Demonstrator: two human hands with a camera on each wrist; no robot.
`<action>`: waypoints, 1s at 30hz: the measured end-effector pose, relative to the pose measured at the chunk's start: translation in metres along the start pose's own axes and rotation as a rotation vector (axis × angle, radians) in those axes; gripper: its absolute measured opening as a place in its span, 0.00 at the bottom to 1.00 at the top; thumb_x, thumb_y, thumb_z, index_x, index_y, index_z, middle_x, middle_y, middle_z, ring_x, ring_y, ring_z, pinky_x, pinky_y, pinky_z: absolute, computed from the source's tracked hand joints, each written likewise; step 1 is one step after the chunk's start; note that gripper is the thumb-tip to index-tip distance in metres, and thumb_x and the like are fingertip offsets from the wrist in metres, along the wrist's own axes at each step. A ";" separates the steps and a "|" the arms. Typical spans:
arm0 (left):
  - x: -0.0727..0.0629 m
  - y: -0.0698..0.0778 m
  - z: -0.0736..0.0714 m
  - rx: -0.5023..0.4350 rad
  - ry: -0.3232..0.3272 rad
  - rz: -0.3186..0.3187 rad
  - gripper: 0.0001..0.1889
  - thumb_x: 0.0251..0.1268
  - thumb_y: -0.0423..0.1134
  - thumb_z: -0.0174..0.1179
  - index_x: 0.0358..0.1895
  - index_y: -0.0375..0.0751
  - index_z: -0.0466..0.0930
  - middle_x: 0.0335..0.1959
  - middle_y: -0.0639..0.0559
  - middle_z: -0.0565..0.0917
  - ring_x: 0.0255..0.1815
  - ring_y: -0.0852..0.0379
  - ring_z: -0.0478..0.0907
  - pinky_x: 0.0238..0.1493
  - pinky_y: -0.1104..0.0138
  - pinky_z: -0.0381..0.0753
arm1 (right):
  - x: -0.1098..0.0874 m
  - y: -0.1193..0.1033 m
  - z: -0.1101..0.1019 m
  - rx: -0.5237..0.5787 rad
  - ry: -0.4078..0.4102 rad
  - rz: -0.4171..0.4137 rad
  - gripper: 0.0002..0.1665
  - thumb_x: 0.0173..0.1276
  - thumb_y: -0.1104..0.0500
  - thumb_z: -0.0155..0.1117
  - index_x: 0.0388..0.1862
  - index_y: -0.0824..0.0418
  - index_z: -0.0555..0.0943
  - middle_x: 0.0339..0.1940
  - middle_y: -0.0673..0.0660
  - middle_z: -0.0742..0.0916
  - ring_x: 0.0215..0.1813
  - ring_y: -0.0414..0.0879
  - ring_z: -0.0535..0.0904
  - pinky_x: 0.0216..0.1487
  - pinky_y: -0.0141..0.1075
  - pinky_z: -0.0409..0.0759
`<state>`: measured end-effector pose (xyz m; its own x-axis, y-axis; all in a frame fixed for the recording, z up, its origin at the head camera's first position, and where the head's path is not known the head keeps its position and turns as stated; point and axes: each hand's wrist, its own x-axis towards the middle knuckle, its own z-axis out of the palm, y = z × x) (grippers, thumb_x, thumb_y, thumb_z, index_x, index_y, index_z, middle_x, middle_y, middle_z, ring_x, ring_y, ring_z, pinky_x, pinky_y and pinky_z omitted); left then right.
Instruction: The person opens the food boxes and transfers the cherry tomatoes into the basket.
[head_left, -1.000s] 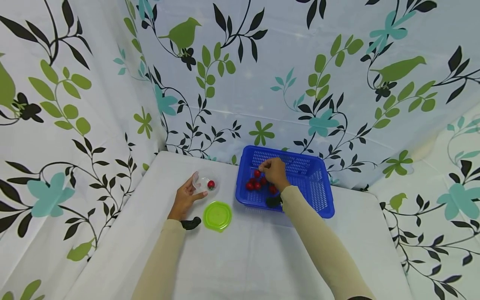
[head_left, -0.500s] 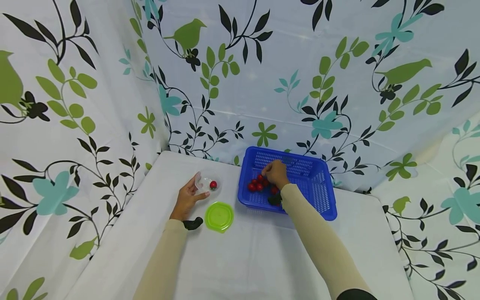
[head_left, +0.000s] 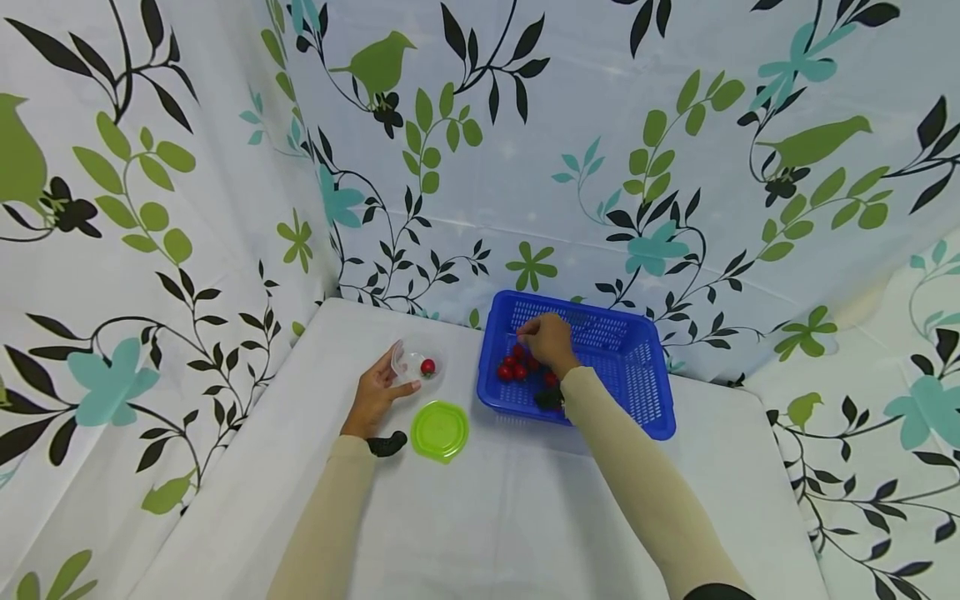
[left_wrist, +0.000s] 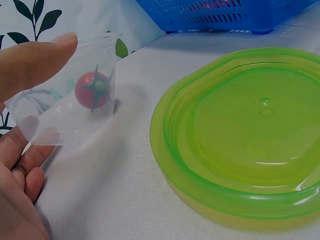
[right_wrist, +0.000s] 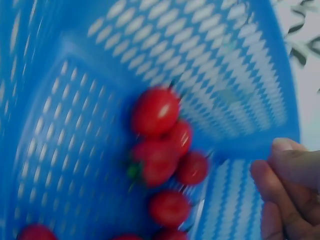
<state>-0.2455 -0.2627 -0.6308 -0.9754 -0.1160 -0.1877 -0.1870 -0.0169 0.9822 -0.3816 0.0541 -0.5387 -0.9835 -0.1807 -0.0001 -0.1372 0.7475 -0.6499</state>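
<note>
My left hand (head_left: 371, 400) holds a small clear plastic container (left_wrist: 65, 120), thumb along its upper side and fingers beneath. Inside the container lies one cherry tomato (left_wrist: 93, 90) with a green calyx. Flat on the table beside that hand is a bright green lid (head_left: 440, 431). My right hand (head_left: 550, 340) is over the left part of a blue perforated basket (head_left: 645, 392). Its thumb and fingers are curled close together in the right wrist view, with nothing visible between them. Several cherry tomatoes (right_wrist: 156, 112) lie clustered in the basket, apart from the fingertips.
The white table (head_left: 465, 533) ends at a patterned curtain (head_left: 480, 183) behind the basket, and curtain also hangs at left and right. A dark green item (head_left: 549, 398) lies in the basket near the right wrist.
The left hand keeps hold of the container with its tomato. The right hand stays over the basket, its fingertips shifting slightly among the tomatoes and then up. The head view has shifted slightly.
</note>
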 end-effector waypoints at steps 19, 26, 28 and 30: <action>0.001 -0.002 -0.001 -0.023 0.013 0.014 0.50 0.64 0.34 0.76 0.84 0.68 0.59 0.87 0.60 0.59 0.88 0.51 0.57 0.89 0.49 0.54 | -0.021 -0.105 0.044 0.146 -0.108 -0.208 0.07 0.68 0.63 0.77 0.43 0.53 0.91 0.42 0.51 0.94 0.46 0.45 0.90 0.50 0.39 0.91; 0.000 -0.004 -0.002 -0.041 0.004 0.022 0.49 0.65 0.35 0.76 0.84 0.67 0.59 0.87 0.60 0.60 0.88 0.50 0.58 0.89 0.49 0.54 | -0.023 -0.118 0.072 0.115 -0.189 -0.202 0.10 0.69 0.63 0.77 0.48 0.56 0.90 0.43 0.51 0.93 0.46 0.43 0.90 0.52 0.36 0.91; 0.000 -0.002 -0.002 -0.041 0.004 0.028 0.49 0.65 0.36 0.76 0.84 0.66 0.59 0.87 0.60 0.60 0.88 0.51 0.57 0.89 0.49 0.53 | -0.023 -0.120 0.078 0.130 -0.205 -0.205 0.11 0.68 0.65 0.76 0.48 0.57 0.90 0.44 0.53 0.93 0.45 0.43 0.89 0.52 0.35 0.91; -0.001 0.000 -0.002 -0.047 0.003 0.033 0.49 0.64 0.36 0.77 0.84 0.66 0.60 0.87 0.60 0.60 0.88 0.51 0.56 0.89 0.49 0.52 | -0.022 -0.122 0.084 0.126 -0.220 -0.200 0.11 0.68 0.67 0.76 0.48 0.57 0.90 0.45 0.54 0.92 0.45 0.43 0.88 0.51 0.34 0.91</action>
<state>-0.2442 -0.2644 -0.6308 -0.9806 -0.1203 -0.1551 -0.1488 -0.0596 0.9871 -0.3334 -0.0869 -0.5232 -0.8877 -0.4600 -0.0178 -0.2962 0.6003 -0.7429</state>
